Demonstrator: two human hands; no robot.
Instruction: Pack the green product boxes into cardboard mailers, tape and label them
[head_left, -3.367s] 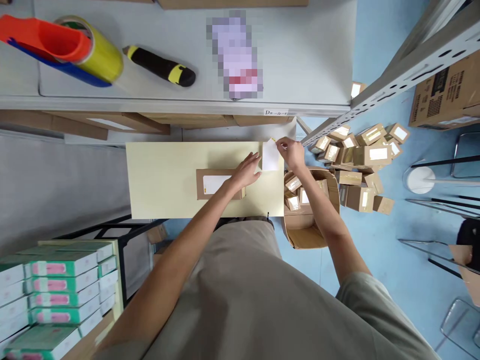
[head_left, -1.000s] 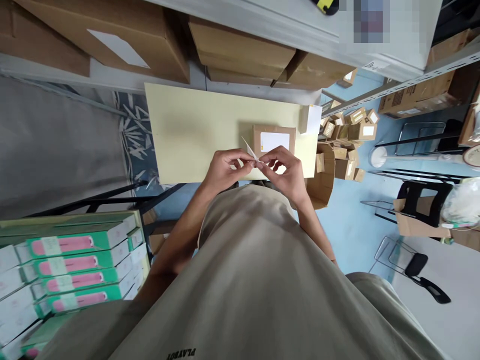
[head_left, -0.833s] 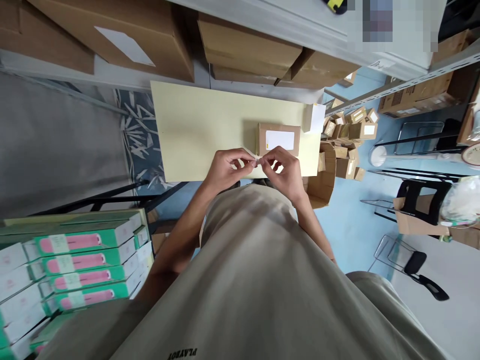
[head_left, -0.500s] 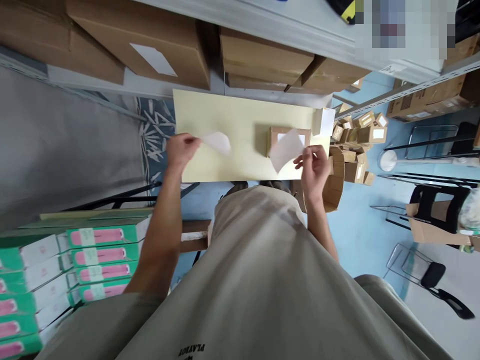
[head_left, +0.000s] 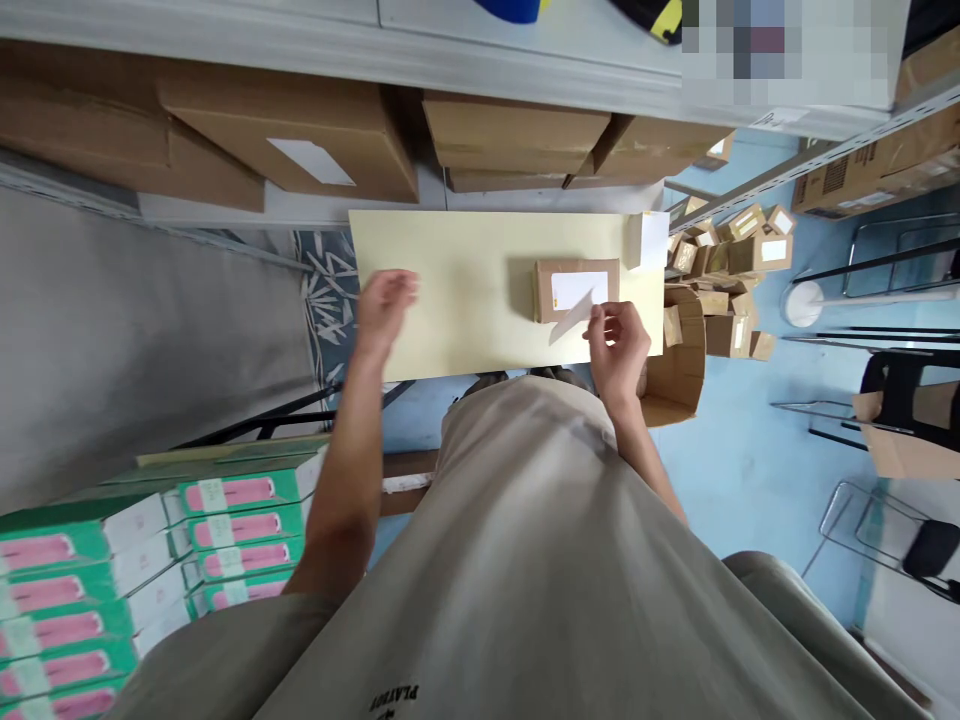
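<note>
Paper slip (head_left: 572, 319), white, thin, slanted, pinched in right hand (head_left: 619, 345), left hand (head_left: 385, 305) blurred, closure unclear

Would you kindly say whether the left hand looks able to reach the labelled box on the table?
Probably yes: the left hand appears to hold nothing, and nothing visible bars its way to the labelled box; the white slip in the right hand covers only part.
</note>
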